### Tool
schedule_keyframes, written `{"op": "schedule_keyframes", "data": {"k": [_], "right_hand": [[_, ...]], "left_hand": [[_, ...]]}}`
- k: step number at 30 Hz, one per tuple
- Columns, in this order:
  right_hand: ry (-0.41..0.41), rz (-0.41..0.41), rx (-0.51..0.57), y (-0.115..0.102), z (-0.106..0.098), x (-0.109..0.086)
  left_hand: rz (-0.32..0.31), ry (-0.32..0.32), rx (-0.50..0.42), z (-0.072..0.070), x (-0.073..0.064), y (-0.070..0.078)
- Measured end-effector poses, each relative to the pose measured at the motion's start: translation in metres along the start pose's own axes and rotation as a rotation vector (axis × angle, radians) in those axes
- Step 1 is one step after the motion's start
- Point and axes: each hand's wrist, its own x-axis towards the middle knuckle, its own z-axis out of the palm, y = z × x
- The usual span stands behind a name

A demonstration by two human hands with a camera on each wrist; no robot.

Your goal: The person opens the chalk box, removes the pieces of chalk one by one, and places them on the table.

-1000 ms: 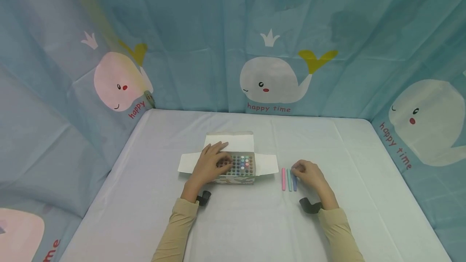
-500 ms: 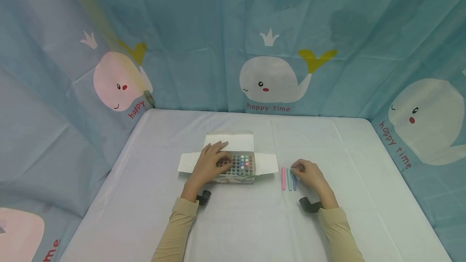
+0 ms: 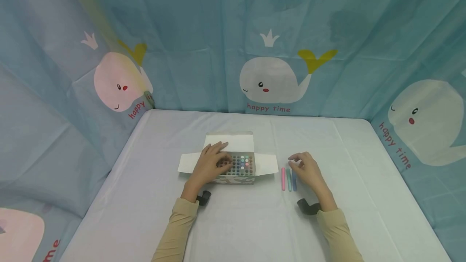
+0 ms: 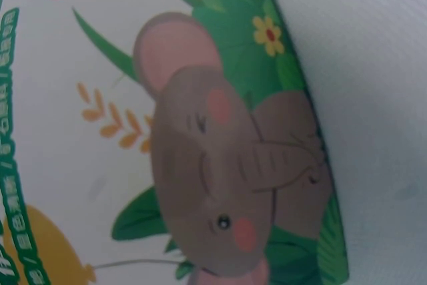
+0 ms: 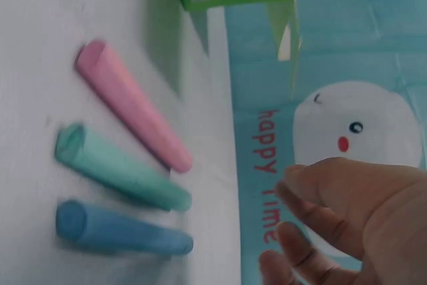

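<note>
Lighting: even, soft, bright; faint shadows. Head view sharp, edges bowed. Left wrist view blurred close-up. Right wrist view soft, fingers (image 5: 313,215) unfocused.

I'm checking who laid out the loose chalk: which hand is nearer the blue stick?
Right. The right hand hovers just beside the blue stick, fingers relaxed and off it. The left hand rests on the chalk box, beyond the pink and green sticks.

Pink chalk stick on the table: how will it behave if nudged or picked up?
The pink chalk stick is a round, slightly tapered bar lying flat on the cloth, so a sideways nudge would probably roll it in a curve. It looks rigid and light. Chalk is likely brittle, so a gentle pinch seems wise.
</note>
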Motion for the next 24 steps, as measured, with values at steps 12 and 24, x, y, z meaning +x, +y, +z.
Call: {"op": "schedule_keyframes", "data": {"k": [12, 24], "right_hand": [[0.090, -0.183, 0.079, -0.022, 0.009, -0.002], [0.034, -0.307, 0.126, -0.049, 0.028, 0.000]], "left_hand": [[-0.008, -0.005, -0.002, 0.001, 0.000, -0.001], [0.020, 0.014, 0.000, 0.001, 0.000, -0.002]]}}
